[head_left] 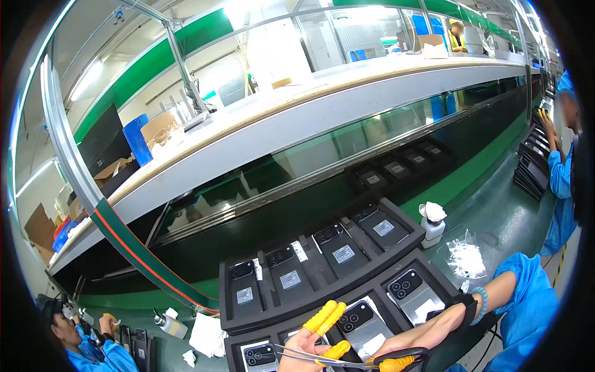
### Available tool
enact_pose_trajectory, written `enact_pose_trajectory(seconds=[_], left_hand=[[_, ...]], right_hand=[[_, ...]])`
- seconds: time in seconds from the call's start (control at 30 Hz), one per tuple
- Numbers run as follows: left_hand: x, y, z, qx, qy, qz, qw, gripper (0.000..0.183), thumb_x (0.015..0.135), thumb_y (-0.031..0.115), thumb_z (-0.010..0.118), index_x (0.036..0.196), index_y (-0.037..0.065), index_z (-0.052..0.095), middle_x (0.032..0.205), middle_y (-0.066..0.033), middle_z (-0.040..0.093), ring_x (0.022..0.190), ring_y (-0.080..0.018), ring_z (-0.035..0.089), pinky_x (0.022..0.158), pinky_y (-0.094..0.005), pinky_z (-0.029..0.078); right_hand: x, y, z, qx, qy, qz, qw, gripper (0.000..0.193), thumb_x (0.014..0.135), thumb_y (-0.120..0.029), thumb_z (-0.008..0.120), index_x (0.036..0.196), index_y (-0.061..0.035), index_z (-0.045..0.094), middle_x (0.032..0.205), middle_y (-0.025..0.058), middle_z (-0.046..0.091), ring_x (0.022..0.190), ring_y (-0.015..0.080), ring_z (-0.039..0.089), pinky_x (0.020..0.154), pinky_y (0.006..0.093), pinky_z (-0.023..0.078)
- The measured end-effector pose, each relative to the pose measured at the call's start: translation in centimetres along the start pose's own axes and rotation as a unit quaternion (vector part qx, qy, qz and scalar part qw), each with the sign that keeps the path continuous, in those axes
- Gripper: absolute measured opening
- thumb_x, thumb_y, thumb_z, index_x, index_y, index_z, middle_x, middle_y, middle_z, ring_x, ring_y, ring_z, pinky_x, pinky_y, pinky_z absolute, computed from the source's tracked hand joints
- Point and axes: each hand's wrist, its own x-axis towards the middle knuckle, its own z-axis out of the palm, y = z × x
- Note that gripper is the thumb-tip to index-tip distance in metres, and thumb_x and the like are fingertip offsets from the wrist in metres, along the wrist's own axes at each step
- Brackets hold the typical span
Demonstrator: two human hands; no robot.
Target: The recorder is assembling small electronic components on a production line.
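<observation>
My right hand, with yellow finger covers, comes in from the lower right and grips a pair of scissors by its black loop handles. Their metal blades point left across my left hand. That hand also wears yellow finger covers; its fingers stretch up, apart from the thumb, and nothing shows between them. Both hands are over a black foam tray bearing several smartphones, camera side up. One phone lies between the hands, another phone above my right wrist. The lower picture edge cuts off parts of both hands.
Behind it, another foam tray holds several phones. A white bottle and a bag of small white pieces stand right; a squeeze bottle and white cloth lie left. Co-workers sit both sides. A raised shelf crosses behind.
</observation>
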Motion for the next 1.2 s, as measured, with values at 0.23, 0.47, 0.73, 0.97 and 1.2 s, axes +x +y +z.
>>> enact_pose_trajectory(seconds=[0.23, 0.47, 0.73, 0.97, 1.2], left_hand=[[0.1, 0.5, 1.2, -0.039, 0.008, 0.060, 0.997, 0.092, 0.067, 0.017, 0.077, 0.138, -0.003, 0.022, 0.141, -0.0181, 0.031, 0.095, -0.0191, 0.063, 0.084, -0.0269, 0.050], [0.3, 0.3, 1.3, -0.048, -0.008, 0.070, 0.996, 0.091, 0.067, 0.014, 0.076, 0.138, -0.003, 0.022, 0.141, -0.0177, 0.030, 0.093, -0.0181, 0.063, 0.083, -0.0263, 0.051], [0.4, -0.1, 1.2, -0.036, -0.003, 0.074, 0.997, 0.090, 0.068, 0.013, 0.076, 0.138, -0.003, 0.022, 0.141, -0.0174, 0.030, 0.091, -0.0175, 0.064, 0.082, -0.0261, 0.051], [0.5, -0.7, 0.7, -0.031, -0.015, 0.074, 0.997, 0.087, 0.069, 0.007, 0.073, 0.138, -0.002, 0.022, 0.142, -0.0166, 0.030, 0.088, -0.0163, 0.064, 0.080, -0.0253, 0.052], [1.5, -0.6, -1.3, -0.049, -0.006, -0.015, 0.999, 0.074, 0.073, -0.010, 0.064, 0.137, 0.000, 0.028, 0.141, -0.0156, 0.031, 0.118, -0.0321, 0.047, 0.091, -0.0418, 0.047]], right_hand=[[-0.2, -1.3, 0.4, -0.014, -0.016, -0.068, 0.997, 0.054, 0.094, -0.038, 0.044, 0.122, 0.0079, 0.037, 0.116, 0.0097, 0.046, 0.107, 0.0159, 0.039, 0.091, 0.0294, 0.030], [-0.8, -2.3, 1.9, -0.010, 0.035, -0.085, 0.996, 0.046, 0.088, -0.031, 0.058, 0.113, 0.0052, 0.043, 0.102, 0.0070, 0.048, 0.090, 0.0134, 0.045, 0.078, 0.0273, 0.036], [-1.8, -7.8, 3.0, 0.081, 0.033, -0.097, 0.991, 0.043, 0.091, -0.041, 0.049, 0.075, -0.0017, 0.053, 0.063, 0.0003, 0.048, 0.058, 0.0085, 0.044, 0.052, 0.0242, 0.036], [-1.9, -7.3, 3.1, 0.098, 0.028, -0.083, 0.991, 0.038, 0.091, -0.036, 0.051, 0.077, -0.0009, 0.053, 0.065, -0.0003, 0.048, 0.058, 0.0078, 0.043, 0.052, 0.0234, 0.035], [-2.0, -7.4, 3.1, 0.087, 0.019, -0.088, 0.992, 0.042, 0.091, -0.040, 0.050, 0.078, -0.0005, 0.054, 0.065, 0.0002, 0.048, 0.058, 0.0081, 0.044, 0.052, 0.0235, 0.036]])
